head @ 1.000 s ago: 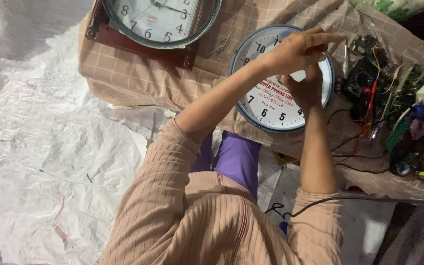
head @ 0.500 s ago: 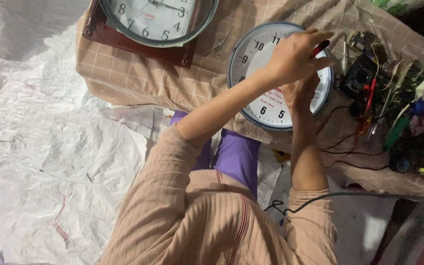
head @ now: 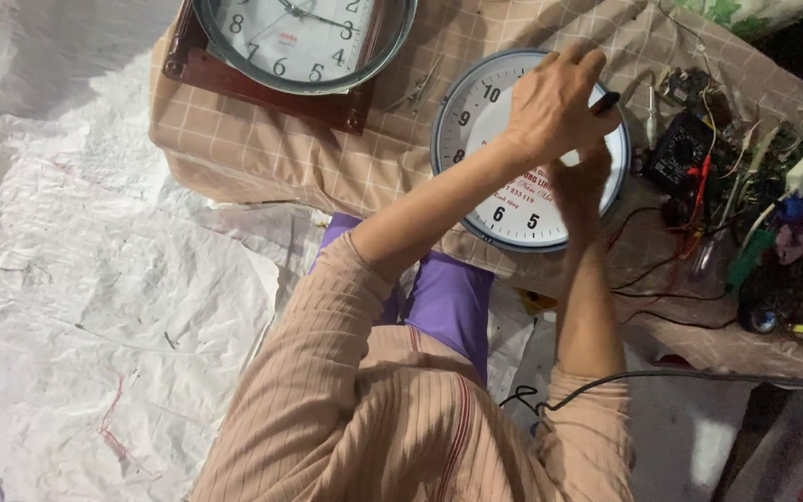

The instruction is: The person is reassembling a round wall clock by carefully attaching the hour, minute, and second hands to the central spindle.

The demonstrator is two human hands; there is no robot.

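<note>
My left hand (head: pixel 555 107) pinches a thin dark tool (head: pixel 606 100) over the round white wall clock (head: pixel 513 200), near its one o'clock edge. My right hand (head: pixel 580 181) rests loosely curled on its face, nearer centre, at six o'clock from the left.

Left hand (head: pixel 555 107) curled, raised above the half-hidden right hand (head: pixel 580 181).
</note>
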